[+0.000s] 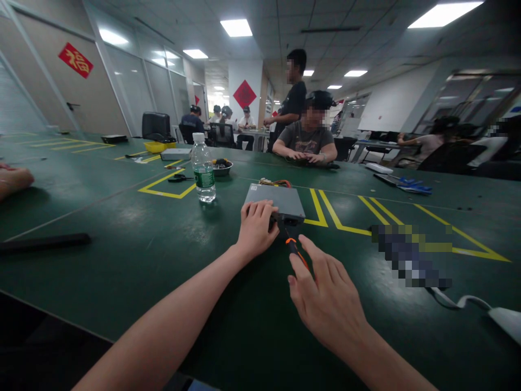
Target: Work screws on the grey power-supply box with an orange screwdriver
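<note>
A grey metal computer power supply (280,198) lies flat on the green table, its bundle of coloured cables (277,183) at the far side. My left hand (258,225) is closed over its near left corner, fingers on the top and thumb toward the near face. In my right hand (325,279) is a screwdriver (292,245) with a black and orange handle, held between thumb and fingers. Its thin shaft points at the near face of the power supply, beside a dark socket. Whether the tip touches a screw is too small to tell.
A water bottle (203,171) stands left of the power supply, with a metal bowl (222,167) behind it. Yellow tape (337,217) marks the table. A pixelated dark object (409,258) with a white cable lies right. Another person's hand (15,179) rests far left; a person sits opposite.
</note>
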`<state>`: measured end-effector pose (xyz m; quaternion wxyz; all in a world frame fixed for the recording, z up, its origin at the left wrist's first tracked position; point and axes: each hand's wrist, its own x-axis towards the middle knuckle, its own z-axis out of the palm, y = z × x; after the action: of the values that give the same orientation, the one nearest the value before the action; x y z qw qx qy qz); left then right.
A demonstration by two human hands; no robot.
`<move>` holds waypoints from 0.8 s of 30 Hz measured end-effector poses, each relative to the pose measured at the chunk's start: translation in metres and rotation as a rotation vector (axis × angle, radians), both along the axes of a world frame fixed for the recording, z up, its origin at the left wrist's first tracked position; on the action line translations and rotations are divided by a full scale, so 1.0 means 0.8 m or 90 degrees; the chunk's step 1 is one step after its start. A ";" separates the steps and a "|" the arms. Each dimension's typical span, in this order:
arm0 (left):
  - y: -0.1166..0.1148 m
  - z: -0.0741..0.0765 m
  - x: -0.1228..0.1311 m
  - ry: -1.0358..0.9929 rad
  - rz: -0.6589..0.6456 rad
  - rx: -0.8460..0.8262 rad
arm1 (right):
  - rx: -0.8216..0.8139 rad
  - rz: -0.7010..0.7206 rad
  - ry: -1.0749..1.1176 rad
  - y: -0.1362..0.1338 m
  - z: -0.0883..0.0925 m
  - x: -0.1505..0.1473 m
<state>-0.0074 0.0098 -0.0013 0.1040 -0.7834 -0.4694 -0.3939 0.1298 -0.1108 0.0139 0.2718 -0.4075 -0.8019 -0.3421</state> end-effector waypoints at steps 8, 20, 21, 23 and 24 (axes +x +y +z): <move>0.000 0.000 0.000 -0.001 -0.003 0.001 | 0.033 0.047 0.003 0.008 0.007 0.010; -0.002 0.001 -0.001 0.002 -0.006 0.003 | 0.016 0.079 -0.028 0.006 -0.001 0.004; -0.002 0.001 -0.001 0.002 -0.004 0.002 | 0.024 0.071 -0.018 0.008 0.001 0.005; -0.002 0.001 -0.001 0.001 -0.001 0.000 | 0.030 0.063 0.010 0.009 0.005 0.009; -0.002 0.002 -0.001 0.001 -0.001 -0.001 | 0.025 0.059 0.022 0.008 0.005 0.010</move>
<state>-0.0079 0.0082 -0.0001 0.1033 -0.7841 -0.4688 -0.3934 0.1378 -0.1041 0.0181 0.3092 -0.3705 -0.8081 -0.3378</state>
